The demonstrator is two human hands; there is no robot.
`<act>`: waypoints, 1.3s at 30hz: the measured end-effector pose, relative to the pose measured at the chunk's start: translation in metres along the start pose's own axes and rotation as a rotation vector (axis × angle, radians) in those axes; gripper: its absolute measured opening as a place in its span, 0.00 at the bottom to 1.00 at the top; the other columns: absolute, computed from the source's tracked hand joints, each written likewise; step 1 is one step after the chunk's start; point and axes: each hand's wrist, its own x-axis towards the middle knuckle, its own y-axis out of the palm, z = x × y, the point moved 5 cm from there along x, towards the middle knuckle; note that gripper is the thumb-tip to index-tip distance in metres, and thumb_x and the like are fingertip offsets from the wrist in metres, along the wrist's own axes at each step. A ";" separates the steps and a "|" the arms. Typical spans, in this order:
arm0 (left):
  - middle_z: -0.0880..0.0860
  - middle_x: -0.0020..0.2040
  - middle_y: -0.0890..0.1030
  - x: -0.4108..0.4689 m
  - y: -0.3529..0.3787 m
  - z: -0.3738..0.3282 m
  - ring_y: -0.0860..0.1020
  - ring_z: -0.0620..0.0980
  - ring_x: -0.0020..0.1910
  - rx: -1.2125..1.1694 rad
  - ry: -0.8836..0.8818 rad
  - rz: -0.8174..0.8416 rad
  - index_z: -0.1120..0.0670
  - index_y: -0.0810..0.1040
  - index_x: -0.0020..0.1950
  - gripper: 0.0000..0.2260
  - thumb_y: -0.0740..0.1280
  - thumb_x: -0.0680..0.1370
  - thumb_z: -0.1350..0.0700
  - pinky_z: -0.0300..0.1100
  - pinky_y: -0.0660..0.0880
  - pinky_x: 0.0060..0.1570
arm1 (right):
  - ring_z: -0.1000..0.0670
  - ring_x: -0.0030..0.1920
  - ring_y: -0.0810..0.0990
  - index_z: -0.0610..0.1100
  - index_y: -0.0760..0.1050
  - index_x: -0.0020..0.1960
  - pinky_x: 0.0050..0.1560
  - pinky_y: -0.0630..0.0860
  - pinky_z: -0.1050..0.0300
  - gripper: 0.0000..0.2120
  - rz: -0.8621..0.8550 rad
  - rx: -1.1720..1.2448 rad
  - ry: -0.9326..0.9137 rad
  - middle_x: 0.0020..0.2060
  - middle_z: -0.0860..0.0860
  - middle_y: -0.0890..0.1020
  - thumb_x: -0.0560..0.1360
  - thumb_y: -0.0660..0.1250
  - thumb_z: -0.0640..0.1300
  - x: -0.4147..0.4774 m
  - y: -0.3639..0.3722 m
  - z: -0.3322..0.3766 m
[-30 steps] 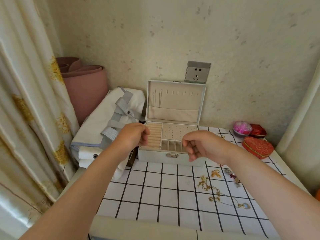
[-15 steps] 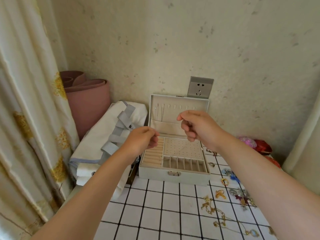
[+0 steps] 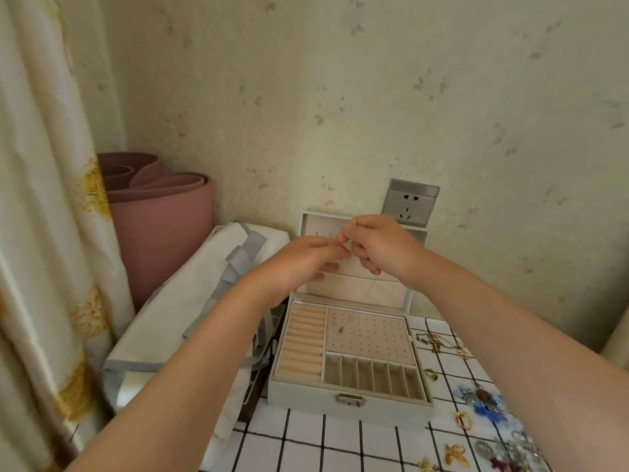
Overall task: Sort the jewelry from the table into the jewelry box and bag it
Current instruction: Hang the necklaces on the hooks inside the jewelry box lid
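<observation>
The grey jewelry box (image 3: 347, 401) stands open on the checked table (image 3: 306, 447), its lid (image 3: 354, 289) upright against the wall. The tray shows ring rolls, a dotted earring pad and several slots. My left hand (image 3: 299, 264) and my right hand (image 3: 381, 247) are raised in front of the lid, fingertips meeting. Both pinch something too fine to make out. Loose jewelry (image 3: 483, 403) lies on the table right of the box: gold rings, chains and blue pieces. A white bag (image 3: 190, 301) with grey straps lies left of the box.
A rolled pink mat (image 3: 160, 226) stands in the back left corner behind the bag. A patterned curtain (image 3: 44, 233) hangs along the left side. A wall socket (image 3: 410, 202) sits just above the lid. My right forearm crosses over the jewelry at the right.
Both hands rose from above the box tray to the lid and came together until the fingertips touch. The camera tilted upward, so the box now sits lower in view.
</observation>
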 end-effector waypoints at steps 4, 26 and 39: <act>0.54 0.43 0.84 0.016 -0.013 0.011 0.83 0.51 0.45 -0.029 0.047 -0.123 0.57 0.80 0.44 0.09 0.63 0.80 0.56 0.31 0.75 0.42 | 0.52 0.23 0.63 0.43 0.77 0.39 0.27 0.59 0.59 0.13 -0.067 -0.014 0.031 0.25 0.49 0.68 0.81 0.61 0.41 0.013 0.005 -0.021; 0.52 0.34 0.78 0.051 -0.016 0.028 0.76 0.55 0.38 0.691 0.166 -0.703 0.52 0.73 0.33 0.14 0.63 0.78 0.50 0.43 0.69 0.33 | 0.56 0.36 0.81 0.46 0.82 0.37 0.36 0.71 0.69 0.06 -0.818 -0.082 0.039 0.32 0.54 0.84 0.71 0.73 0.47 0.058 0.008 -0.076; 0.46 0.40 0.82 0.045 -0.001 0.033 0.79 0.45 0.42 0.444 0.068 -0.412 0.51 0.82 0.42 0.08 0.65 0.78 0.52 0.42 0.77 0.43 | 0.48 0.35 0.82 0.45 0.83 0.43 0.34 0.77 0.55 0.10 -0.313 0.090 0.215 0.35 0.47 0.84 0.78 0.63 0.42 0.029 0.038 -0.096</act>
